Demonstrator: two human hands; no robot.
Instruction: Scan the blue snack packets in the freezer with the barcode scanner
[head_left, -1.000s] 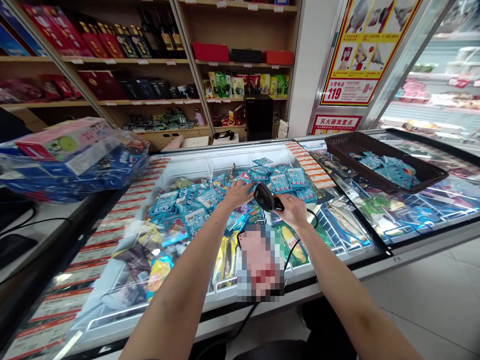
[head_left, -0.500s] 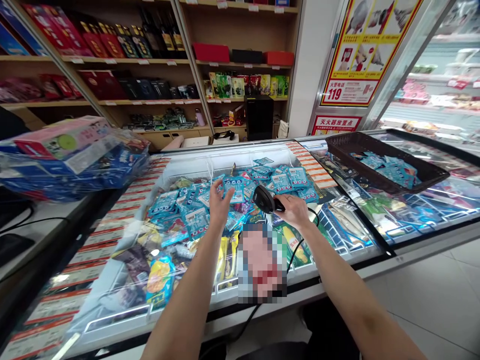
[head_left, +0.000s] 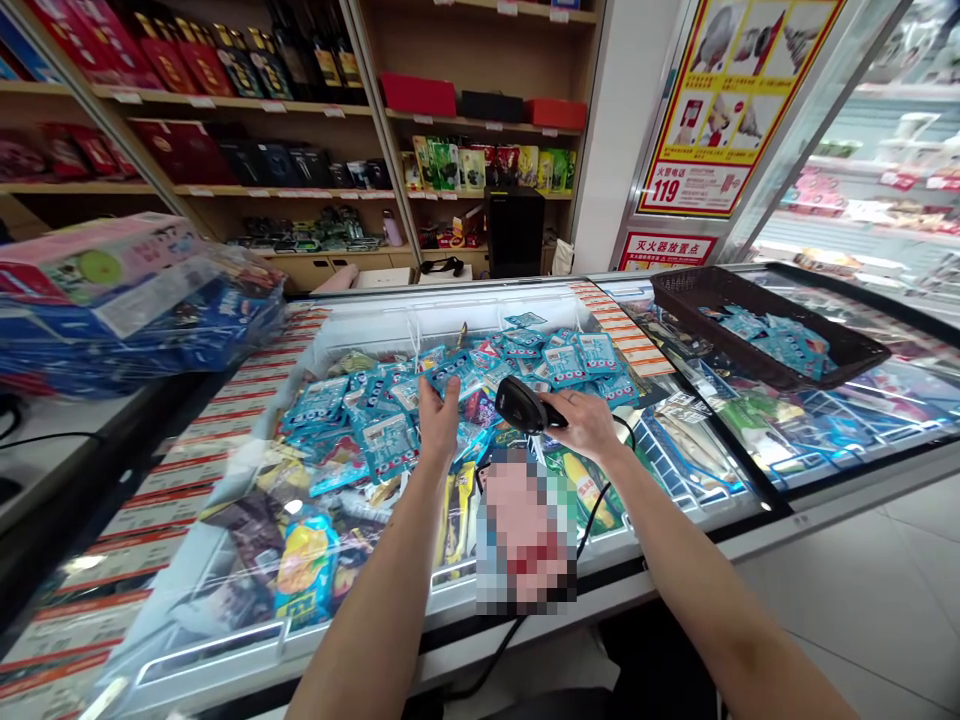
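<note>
My right hand [head_left: 589, 425] is wrapped round a black handheld barcode scanner [head_left: 521, 407], its head pointing left toward my left hand. The scanner's cord drops past my wrist to the front edge. My left hand [head_left: 440, 415] is over the pile of small blue packets [head_left: 390, 440], thumb and fingers apart, its fingertips at a blue packet [head_left: 456, 370]. Whether they touch that packet is hard to tell. Beneath both hands is a glass-topped chest freezer [head_left: 360, 315]. A pixelated, blurred-out patch [head_left: 525, 530] covers something at its front edge.
A dark brown basket [head_left: 675, 290] with more blue packets stands on the freezer's right part. At left lies a plastic-wrapped stack of boxes [head_left: 142, 290]. Price strips [head_left: 202, 460] run along the glass. Behind are shelves [head_left: 247, 105] of boxes and bottles, plus a black case [head_left: 515, 230].
My left hand has come slightly lower and its fingers have drawn nearer together. The scanner has moved a little left and down. The view has shifted slightly.
</note>
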